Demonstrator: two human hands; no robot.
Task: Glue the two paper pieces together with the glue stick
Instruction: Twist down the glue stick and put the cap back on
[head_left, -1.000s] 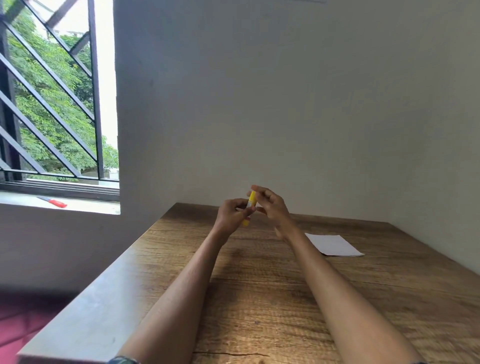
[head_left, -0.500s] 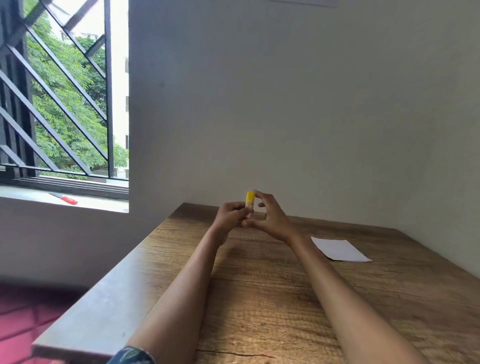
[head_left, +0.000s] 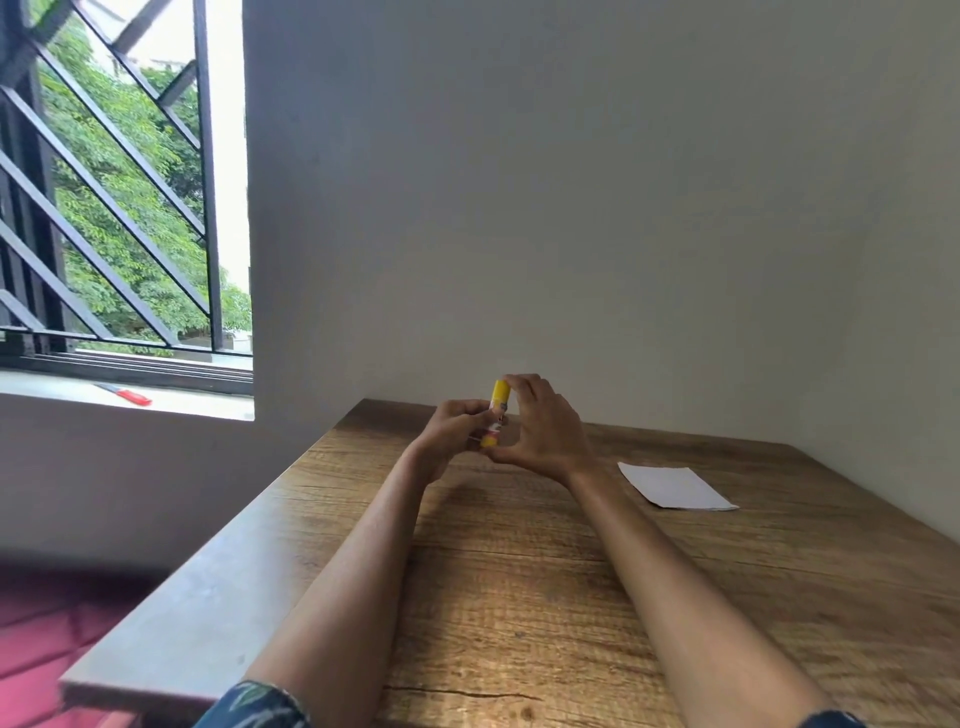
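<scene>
A yellow glue stick (head_left: 497, 410) stands nearly upright in the air above the far part of the wooden table (head_left: 545, 597). My left hand (head_left: 453, 435) grips its lower body with curled fingers. My right hand (head_left: 545, 431) is curled round it from the right, fingertips at the yellow cap on top and thumb near its base. White paper (head_left: 673, 486) lies flat on the table to the right of my right wrist; I can tell only one sheet outline.
The table meets a plain wall at the back and right. Its left edge (head_left: 208, 587) drops to a red floor. A window with black bars is at the left, and a red object (head_left: 130, 396) lies on its sill.
The glue stick has risen from a tilt to nearly upright. My right hand's fingers have moved onto its cap end. The camera has shifted a little.
</scene>
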